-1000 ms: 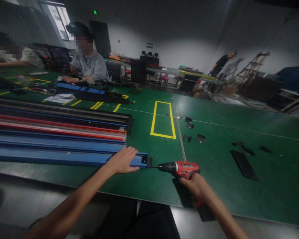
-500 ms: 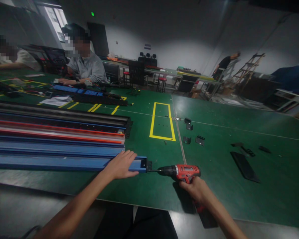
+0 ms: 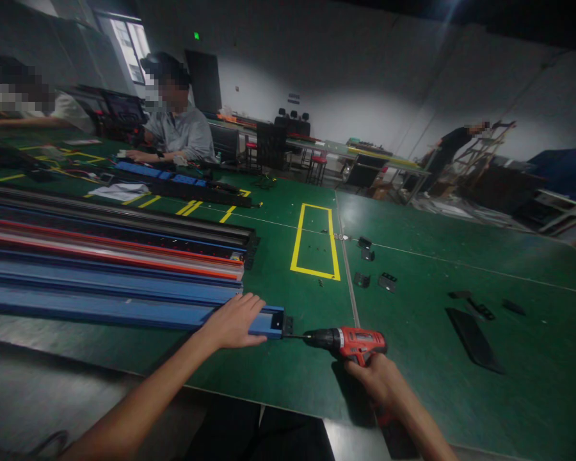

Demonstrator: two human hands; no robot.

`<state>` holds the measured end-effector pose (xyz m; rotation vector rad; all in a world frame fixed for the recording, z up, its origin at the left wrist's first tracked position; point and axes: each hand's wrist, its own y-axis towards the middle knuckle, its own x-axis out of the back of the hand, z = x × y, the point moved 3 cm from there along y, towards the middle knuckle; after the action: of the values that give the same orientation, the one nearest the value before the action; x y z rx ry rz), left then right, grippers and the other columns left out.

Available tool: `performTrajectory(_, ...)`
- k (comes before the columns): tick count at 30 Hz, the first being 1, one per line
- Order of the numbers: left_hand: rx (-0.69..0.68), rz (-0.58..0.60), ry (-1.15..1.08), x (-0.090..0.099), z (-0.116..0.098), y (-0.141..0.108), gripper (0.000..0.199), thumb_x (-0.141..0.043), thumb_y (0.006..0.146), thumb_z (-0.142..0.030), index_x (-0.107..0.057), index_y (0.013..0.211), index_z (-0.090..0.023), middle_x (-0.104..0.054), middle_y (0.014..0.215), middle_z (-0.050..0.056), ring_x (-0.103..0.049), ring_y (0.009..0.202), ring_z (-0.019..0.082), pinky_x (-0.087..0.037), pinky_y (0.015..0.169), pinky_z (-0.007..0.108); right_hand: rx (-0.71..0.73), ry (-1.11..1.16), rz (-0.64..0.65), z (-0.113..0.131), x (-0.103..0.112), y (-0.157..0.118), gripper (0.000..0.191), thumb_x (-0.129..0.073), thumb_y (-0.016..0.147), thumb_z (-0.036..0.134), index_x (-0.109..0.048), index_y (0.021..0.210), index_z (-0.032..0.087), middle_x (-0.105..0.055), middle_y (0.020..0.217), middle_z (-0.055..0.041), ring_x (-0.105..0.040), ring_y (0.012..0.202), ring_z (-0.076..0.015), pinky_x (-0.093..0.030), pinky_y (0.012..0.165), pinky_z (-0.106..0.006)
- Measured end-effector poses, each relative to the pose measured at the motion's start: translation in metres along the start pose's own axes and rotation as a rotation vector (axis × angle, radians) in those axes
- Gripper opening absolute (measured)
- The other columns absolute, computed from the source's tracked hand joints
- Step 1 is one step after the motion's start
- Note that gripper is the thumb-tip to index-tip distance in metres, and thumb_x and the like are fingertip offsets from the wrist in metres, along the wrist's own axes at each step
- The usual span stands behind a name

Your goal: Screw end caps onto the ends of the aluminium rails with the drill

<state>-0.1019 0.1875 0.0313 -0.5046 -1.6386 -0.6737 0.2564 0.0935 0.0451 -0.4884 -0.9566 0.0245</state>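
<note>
My left hand [image 3: 235,322] is laid over the right end of a long blue rail [image 3: 139,312], fingers across its top and thumb along the near side. A black end piece [image 3: 288,325] with small holes caps that rail. My right hand [image 3: 378,376] is wrapped round the handle of a red and black power drill [image 3: 362,340]. The drill lies level, pointing left, and its long thin bit [image 3: 295,336] reaches the end piece. Whether the tip sits in a screw is too small to tell.
More rails, one orange-edged [image 3: 196,264], lie behind the blue one. Black brackets [image 3: 388,282] and a dark flat plate [image 3: 473,339] lie on the green table [image 3: 413,397]. Two people sit at the far left; another person [image 3: 454,150] bends at the back right.
The camera view has shifted slightly, so the room and table appear a little lower. Both hands, the rail and the drill hold nearly the same places relative to each other.
</note>
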Motion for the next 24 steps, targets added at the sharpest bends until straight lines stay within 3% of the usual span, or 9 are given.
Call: performTrajectory(24, 0.038, 0.026, -0.015, 0.0038, -0.0026, 0.0013, 0.061, -0.069, 0.084, -0.061, -0.064, 0.12, -0.012, -0.068, 0.115, 0.015, -0.062, 0.107, 0.034, -0.048, 0.095, 0.047, 0.024, 0.016, 0.036, -0.0046, -0.0017, 0.004, 0.022, -0.061, 0.084, 0.039, -0.06, 0.073, 0.02, -0.063, 0.063, 0.0007, -0.056, 0.059, -0.015, -0.038, 0.056, -0.026)
